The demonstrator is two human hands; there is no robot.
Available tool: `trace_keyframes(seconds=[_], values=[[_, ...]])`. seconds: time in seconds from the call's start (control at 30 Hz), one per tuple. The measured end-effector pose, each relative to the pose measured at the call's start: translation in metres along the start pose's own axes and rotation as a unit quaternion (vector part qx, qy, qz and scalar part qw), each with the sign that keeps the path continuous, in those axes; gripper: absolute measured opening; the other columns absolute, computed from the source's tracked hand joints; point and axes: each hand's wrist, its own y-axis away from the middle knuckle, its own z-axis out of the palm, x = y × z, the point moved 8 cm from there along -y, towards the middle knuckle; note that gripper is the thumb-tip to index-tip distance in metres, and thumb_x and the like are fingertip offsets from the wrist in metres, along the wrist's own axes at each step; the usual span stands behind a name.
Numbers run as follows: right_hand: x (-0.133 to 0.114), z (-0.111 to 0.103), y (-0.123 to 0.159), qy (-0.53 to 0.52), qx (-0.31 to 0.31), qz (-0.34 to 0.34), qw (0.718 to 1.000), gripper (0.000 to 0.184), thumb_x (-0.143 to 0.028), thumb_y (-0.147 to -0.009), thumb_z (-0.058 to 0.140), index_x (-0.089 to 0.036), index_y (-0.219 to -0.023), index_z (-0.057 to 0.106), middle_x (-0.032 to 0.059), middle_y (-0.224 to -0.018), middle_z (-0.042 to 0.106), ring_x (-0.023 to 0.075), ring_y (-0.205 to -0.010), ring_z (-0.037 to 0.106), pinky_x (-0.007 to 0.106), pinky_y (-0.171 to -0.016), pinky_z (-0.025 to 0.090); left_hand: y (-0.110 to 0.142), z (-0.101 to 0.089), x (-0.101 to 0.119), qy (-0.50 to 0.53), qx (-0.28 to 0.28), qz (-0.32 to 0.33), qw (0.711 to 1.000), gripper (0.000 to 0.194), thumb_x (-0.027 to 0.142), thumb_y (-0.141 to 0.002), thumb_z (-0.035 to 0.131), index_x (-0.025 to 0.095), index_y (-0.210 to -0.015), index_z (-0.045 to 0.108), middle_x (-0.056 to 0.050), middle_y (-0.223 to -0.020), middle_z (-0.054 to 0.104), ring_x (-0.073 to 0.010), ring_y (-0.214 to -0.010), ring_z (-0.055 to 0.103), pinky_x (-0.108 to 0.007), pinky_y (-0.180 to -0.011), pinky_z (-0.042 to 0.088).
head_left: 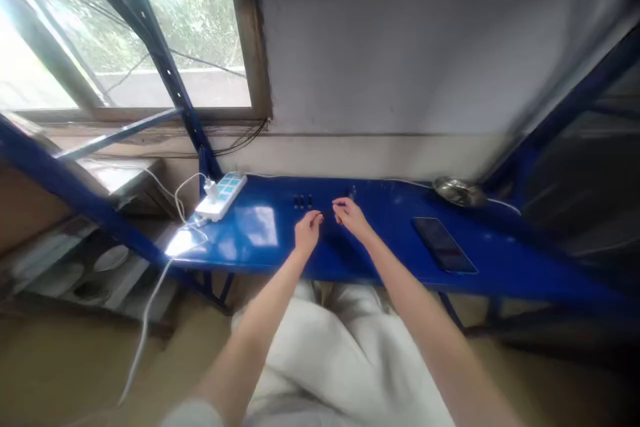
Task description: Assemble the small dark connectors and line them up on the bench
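Note:
My left hand (307, 232) is closed in a pinch above the blue table (390, 253). Facing it, my right hand (351, 216) also pinches, thumb against fingers. Between the fingertips of both hands shows a small dark piece (327, 212), thin and too blurred to name. Just beyond my left hand, several small black pieces (303, 201) stand or lie in a short row on the table. Past my right hand, near the table's back edge, is a small clear-and-dark object (353, 191), whose kind I cannot make out.
A white power strip (227, 195) with a plugged-in charger and white cables lies at the left end. To the right rest a dark phone or tablet (444, 245) and a shiny metal bowl (457, 191). Blue rack posts (175, 80) rise at both sides, before a wall and window.

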Motion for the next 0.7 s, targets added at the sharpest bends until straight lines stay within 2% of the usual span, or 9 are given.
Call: trace_keyframes(seconds=[0.23,0.43,0.57,0.7], values=[[0.004,0.005,0.000,0.001,0.010,0.005,1.000,0.032,-0.048,-0.076,0.051,-0.019,-0.089,0.051,-0.0073,-0.046,0.046,0.0098,-0.045,0.045,0.024,-0.050,0.037,0.001,0.002,0.001,0.013,-0.021,-0.002,1.000,0.017,0.027,-0.087,0.042,0.018,-0.089,0.056,-0.002,-0.075,0.065,-0.0121,-0.068,0.062,-0.025,-0.070,0.046],[0.010,0.017,0.002,0.031,-0.057,0.014,0.998,0.026,-0.043,-0.083,0.044,-0.019,-0.087,0.052,-0.0035,-0.056,0.054,0.0106,-0.051,0.050,0.026,-0.056,0.042,0.000,-0.003,-0.002,0.023,-0.007,-0.049,0.998,0.016,0.027,-0.089,0.036,0.019,-0.088,0.050,0.000,-0.071,0.059,-0.0098,-0.060,0.055,-0.023,-0.063,0.044],[0.006,0.022,0.002,0.117,-0.099,-0.044,0.987,0.018,-0.034,-0.082,0.048,-0.019,-0.087,0.056,0.0010,-0.075,0.060,0.0124,-0.065,0.055,0.028,-0.065,0.045,0.000,-0.009,-0.002,0.029,0.013,-0.070,0.997,0.018,0.029,-0.090,0.035,0.018,-0.088,0.049,0.000,-0.069,0.057,-0.0093,-0.057,0.053,-0.022,-0.061,0.042],[0.000,0.031,0.000,0.231,-0.124,-0.120,0.958,0.012,-0.028,-0.079,0.054,-0.018,-0.082,0.061,0.0032,-0.082,0.059,0.0134,-0.072,0.054,0.028,-0.068,0.043,0.000,-0.010,-0.003,0.028,0.014,-0.068,0.997,0.018,0.029,-0.089,0.036,0.018,-0.087,0.050,0.001,-0.067,0.056,-0.0098,-0.057,0.053,-0.023,-0.061,0.043]])
